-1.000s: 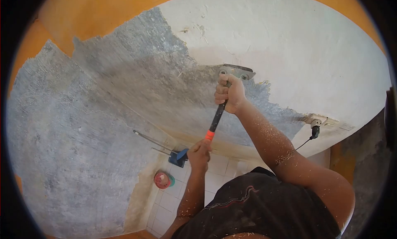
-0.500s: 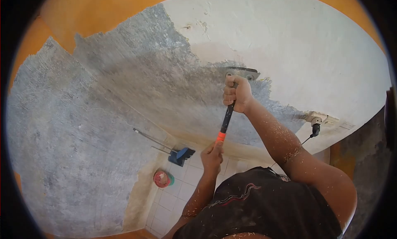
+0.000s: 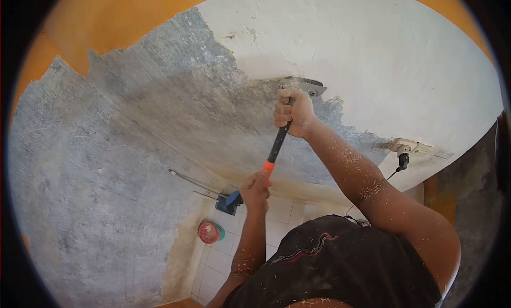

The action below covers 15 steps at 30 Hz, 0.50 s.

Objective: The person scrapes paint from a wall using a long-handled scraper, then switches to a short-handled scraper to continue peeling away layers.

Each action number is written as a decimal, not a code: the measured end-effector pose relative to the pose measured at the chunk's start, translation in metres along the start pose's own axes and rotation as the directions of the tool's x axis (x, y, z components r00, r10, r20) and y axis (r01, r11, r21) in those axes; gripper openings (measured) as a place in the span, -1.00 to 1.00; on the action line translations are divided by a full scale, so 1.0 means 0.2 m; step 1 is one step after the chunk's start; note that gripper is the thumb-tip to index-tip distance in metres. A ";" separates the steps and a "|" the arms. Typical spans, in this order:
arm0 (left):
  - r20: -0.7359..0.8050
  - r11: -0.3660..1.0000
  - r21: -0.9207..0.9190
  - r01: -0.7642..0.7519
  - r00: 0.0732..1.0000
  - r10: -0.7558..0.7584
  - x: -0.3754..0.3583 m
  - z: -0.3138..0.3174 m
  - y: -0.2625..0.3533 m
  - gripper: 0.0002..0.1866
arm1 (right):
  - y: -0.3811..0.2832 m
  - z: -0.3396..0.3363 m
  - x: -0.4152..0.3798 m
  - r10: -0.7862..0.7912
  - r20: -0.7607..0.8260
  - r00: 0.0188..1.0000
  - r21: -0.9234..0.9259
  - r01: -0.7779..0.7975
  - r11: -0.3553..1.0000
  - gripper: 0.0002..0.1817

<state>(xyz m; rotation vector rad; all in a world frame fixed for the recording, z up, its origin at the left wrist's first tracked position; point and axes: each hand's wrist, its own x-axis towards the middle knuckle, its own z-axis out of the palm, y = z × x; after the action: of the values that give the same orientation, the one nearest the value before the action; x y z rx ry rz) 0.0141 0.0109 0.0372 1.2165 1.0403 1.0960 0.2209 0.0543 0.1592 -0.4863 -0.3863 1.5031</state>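
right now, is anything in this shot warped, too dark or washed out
Head view: strong wide-angle bowing, the edges of the white wall curving and the frame's corners black; head view: a soft dark patch, probably shadow, on the grey wall left of the scraper; head view: the white wall is brightest, without harsh glare; head view: the scraper's handle looks reasonably sharp.

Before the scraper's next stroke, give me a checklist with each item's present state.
1. Right hand gripping the scraper close to its head: ok.
2. Left hand gripping lower down, by the orange band: ok.
3. Blade pressed evenly on the wall: cannot tell from this angle.
4. Right arm free of debris: not ok, flecks cling to it.
5. Plug apart from the blade: ok.
6. Footing: cannot tell, feet out of view.
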 end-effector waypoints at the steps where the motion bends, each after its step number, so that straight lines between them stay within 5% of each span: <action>1: 0.001 0.971 -0.172 0.168 0.985 -0.170 0.03 -0.02 0.04 -0.79 | 0.00 -0.01 0.00 -0.003 -0.002 1.000 0.005 0.003 1.000 -0.70; 7: 0.096 0.949 -0.184 0.257 0.965 -0.243 -0.13 0.05 -0.13 -0.81 | 0.04 -0.12 -0.04 0.024 -0.063 0.998 -0.063 -0.028 0.998 -0.68; 15: -0.051 0.973 -0.175 0.150 0.986 -0.162 -0.04 0.00 0.03 -0.88 | 0.02 -0.04 -0.02 -0.014 0.043 0.999 0.047 0.012 0.999 -0.68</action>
<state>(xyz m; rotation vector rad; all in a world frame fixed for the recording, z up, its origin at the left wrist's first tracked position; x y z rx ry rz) 0.0121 0.0039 0.0434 0.9521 1.0505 1.0837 0.2222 0.0502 0.1503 -0.4142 -0.3862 1.5082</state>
